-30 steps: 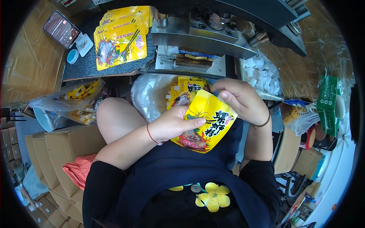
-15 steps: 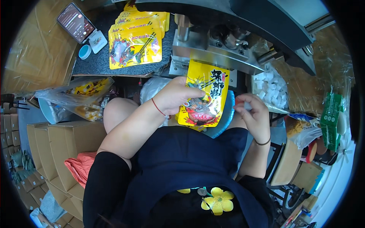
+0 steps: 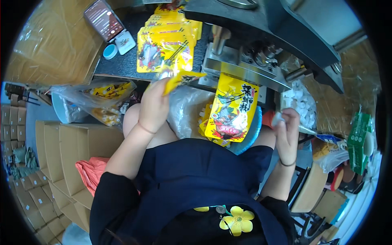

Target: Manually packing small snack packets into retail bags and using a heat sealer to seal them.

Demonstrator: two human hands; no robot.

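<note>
My left hand [image 3: 155, 104] is closed on a yellow pouch [image 3: 185, 80], seen nearly edge-on in front of the pouch stack [image 3: 165, 49]. A second yellow printed pouch [image 3: 233, 110] hangs with its top edge in the metal press [image 3: 245, 67], and neither hand touches it. To the right of this pouch, my right hand [image 3: 288, 134] pinches a small whitish piece [image 3: 278, 119], which looks like a cap. Beside that hand lies a heap of similar white pieces [image 3: 300, 102] in a clear bag.
A phone [image 3: 104, 20] leans on a small white stand [image 3: 125, 42] by a round blue-lidded tub [image 3: 110, 52]. Below the press, a blue-rimmed basin [image 3: 255, 128] holds more yellow pouches. Cardboard boxes [image 3: 69, 157] stand at the left. A green box [image 3: 359, 132] hangs at the right.
My left hand has left the pouch at the press and moved left and up, and now holds another pouch. The right hand stays at the right, its whitish piece now visible. The whole view has shifted.
</note>
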